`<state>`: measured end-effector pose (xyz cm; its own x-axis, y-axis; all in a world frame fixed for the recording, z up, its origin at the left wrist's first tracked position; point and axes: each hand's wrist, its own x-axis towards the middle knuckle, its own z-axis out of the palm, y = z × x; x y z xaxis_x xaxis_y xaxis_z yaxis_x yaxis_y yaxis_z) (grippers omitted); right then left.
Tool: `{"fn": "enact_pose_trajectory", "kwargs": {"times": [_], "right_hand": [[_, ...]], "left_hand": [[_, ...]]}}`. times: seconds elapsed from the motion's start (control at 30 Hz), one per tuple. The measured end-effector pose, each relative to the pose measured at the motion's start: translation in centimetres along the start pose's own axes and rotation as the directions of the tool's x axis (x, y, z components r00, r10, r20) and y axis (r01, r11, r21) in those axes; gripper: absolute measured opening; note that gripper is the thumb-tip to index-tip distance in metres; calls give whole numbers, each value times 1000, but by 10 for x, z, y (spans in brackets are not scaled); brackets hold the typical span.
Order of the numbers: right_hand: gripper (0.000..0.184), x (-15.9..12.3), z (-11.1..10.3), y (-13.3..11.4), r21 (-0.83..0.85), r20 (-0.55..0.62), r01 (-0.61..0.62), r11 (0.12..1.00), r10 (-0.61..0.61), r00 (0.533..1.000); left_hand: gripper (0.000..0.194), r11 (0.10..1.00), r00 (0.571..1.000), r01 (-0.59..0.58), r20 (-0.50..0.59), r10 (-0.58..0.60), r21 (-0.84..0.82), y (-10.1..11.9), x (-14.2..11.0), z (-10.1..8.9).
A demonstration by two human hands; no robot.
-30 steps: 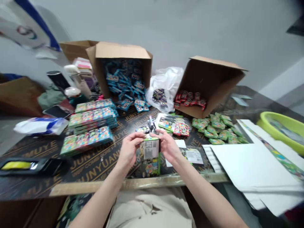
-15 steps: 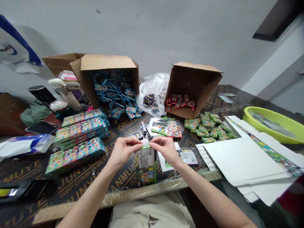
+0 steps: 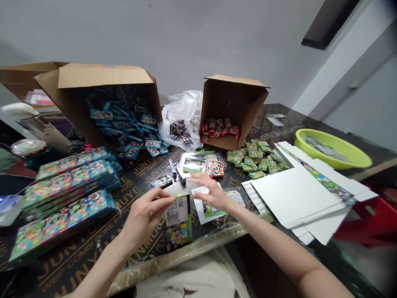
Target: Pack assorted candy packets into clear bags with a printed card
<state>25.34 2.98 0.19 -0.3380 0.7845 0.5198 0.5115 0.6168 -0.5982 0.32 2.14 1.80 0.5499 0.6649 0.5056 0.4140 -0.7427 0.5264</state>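
Observation:
A dark printed box [image 3: 176, 229] with a green edge stands near the table's front edge. The thumb and fingers of my left hand [image 3: 149, 211] pinch its top left corner. My right hand [image 3: 209, 192] is off the box, slightly blurred, with its fingers apart and nothing visible in them. It hovers over a printed sheet [image 3: 214, 213]. Just beyond it lie small purple packets [image 3: 161, 181] and a clear-wrapped stack with a red packet [image 3: 214, 168] on it.
Stacks of colourful packs [image 3: 70, 178] stand at left. Behind are a carton of blue packets [image 3: 105, 78], a plastic bag [image 3: 182, 107] and a carton of red packets [image 3: 235, 80]. Green packets [image 3: 254, 157], white card sheets [image 3: 285, 194] and a yellow basin [image 3: 350, 157] are at right.
My right hand has let go of the box top and moved right and forward, its fingers opening. My left hand stays at the box's top. The view has turned to the right.

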Motion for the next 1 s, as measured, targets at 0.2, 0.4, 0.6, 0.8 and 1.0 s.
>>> {"fn": "enact_pose_trajectory", "kwargs": {"times": [0.2,0.4,0.6,0.8,1.0], "right_hand": [[63,1,-91,126,-468,-350,-457,756,317,882],[42,-4,-81,138,-433,-139,-282,856,246,959],[5,-24,-38,105,-416,94,-192,889,252,963],[26,-38,-13,103,-486,127,-214,847,311,942],[12,-33,5,106,-573,60,-256,778,352,934]], "left_hand": [[17,995,999,51,-12,-52,-85,3,8,2],[10,974,978,142,-127,-166,-178,-7,10,11],[11,968,957,160,-208,-200,-193,-14,2,9],[7,971,971,143,-161,-175,-191,-7,4,8],[7,968,960,163,-195,-200,-191,-2,-1,9]]}}
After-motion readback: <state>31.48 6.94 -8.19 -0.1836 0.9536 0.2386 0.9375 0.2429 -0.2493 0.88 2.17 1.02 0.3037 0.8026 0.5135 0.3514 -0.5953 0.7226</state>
